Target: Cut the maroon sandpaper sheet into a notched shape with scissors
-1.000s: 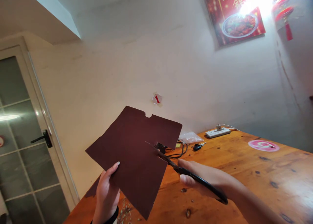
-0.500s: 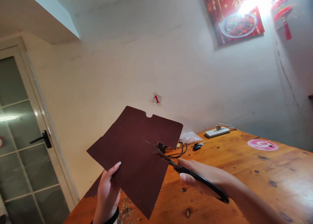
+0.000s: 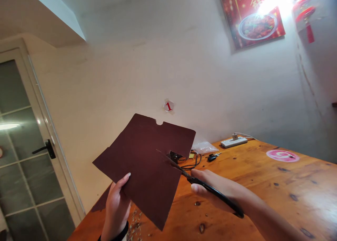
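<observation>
My left hand [image 3: 116, 207] grips the lower edge of a dark brown sheet [image 3: 139, 163], which has a small notch in its top edge and ragged outer edges. My right hand [image 3: 216, 188] is shut around the black handles of a pair of scissors [image 3: 210, 190]. Their blades [image 3: 175, 163] lie in a slit in the sheet's right side, and the upper blade tip shows on the sheet's near face. The lower blade is hidden behind the sheet.
Below the hands lies an orange wooden table [image 3: 263, 199], with small scraps [image 3: 134, 223] and a dark offcut [image 3: 101, 203] near its edge. A power strip [image 3: 233, 142], plastic bag [image 3: 204, 147], black cable [image 3: 193, 162] and key fob [image 3: 212, 157] sit at the back. A glass door [image 3: 31, 163] stands left.
Both hands and the sheet have risen slightly. The scissors remain in the same slit, with no clear change in its length.
</observation>
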Demonstrator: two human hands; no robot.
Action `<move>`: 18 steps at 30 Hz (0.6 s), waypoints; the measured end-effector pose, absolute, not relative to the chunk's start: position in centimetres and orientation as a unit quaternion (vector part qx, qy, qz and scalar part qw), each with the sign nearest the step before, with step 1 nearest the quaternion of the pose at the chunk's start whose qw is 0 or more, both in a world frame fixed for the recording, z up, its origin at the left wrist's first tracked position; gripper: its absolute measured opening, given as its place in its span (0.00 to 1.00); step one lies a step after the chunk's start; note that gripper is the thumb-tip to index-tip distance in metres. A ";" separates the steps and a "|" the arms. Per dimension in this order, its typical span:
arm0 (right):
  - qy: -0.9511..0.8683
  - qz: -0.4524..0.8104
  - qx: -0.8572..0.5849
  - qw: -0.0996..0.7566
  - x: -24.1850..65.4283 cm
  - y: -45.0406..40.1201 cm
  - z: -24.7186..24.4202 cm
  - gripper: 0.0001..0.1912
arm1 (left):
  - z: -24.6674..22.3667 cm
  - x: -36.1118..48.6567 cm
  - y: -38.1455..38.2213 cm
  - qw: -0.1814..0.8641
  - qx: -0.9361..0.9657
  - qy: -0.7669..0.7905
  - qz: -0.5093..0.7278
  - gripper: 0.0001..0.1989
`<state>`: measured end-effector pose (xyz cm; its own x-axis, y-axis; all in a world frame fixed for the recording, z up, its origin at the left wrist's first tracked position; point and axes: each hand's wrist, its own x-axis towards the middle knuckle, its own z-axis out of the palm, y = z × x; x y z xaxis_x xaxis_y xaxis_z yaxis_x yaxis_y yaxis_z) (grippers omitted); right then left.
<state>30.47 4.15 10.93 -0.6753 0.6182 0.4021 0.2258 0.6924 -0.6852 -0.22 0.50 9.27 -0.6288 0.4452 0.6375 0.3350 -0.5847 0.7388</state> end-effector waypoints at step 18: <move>-0.874 0.331 -0.226 0.276 30.5 4.9 10.6 0.41 | 9.1 -0.8 0.3 0.034 0.433 0.461 0.774 0.12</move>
<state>30.50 4.90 10.61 -0.7453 0.5777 0.3329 0.2124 0.6790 -0.7028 -0.75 0.29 9.14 -0.6222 0.4517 0.6395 0.3467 -0.5734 0.7423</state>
